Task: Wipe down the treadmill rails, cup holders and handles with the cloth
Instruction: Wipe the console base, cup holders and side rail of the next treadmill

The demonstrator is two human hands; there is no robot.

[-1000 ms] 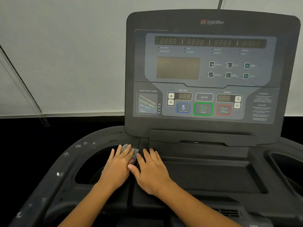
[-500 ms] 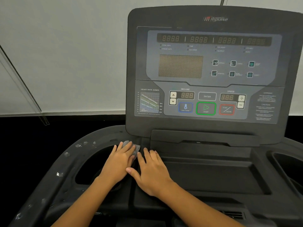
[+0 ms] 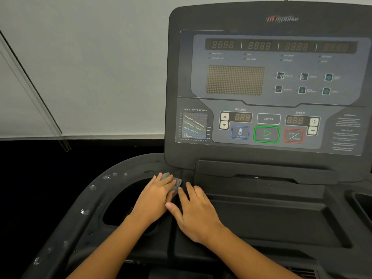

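Observation:
A small grey cloth [image 3: 175, 181] lies on the black treadmill deck just below the console's left corner. My left hand [image 3: 154, 199] presses flat on the cloth with straight fingers, covering most of it. My right hand [image 3: 196, 212] lies flat on the deck beside it, fingers straight, its thumb touching the left hand. The left cup holder [image 3: 120, 200] opens dark just left of my left hand, and its rim [image 3: 94, 190] is speckled with pale spots.
The upright console [image 3: 267, 87] with display and buttons stands directly behind my hands. A shallow tray [image 3: 271, 222] fills the middle of the deck. The right cup holder [image 3: 364, 200] shows at the right edge. A grey wall is behind.
Both hands have stayed in place on the deck with the cloth beneath the left hand. The view has shifted a little to the left.

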